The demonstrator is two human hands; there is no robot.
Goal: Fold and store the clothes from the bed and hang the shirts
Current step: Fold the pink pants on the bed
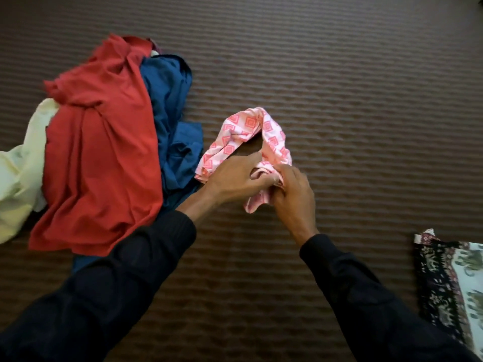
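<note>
While both hands meet over a brown ribbed bedspread, they grip a small pink garment printed with red-orange squares. It lies crumpled near the middle of the bed, looped into an arch, its near end bunched between the hands. Fingers of the left hand curl into the cloth; the right hand closes around the same bunch. Both arms wear dark sleeves. Just left of the garment lies a loose heap: a red shirt on top, a blue garment under it, and pale cream cloth at the left edge. A patterned floral cloth lies at the lower right.
</note>
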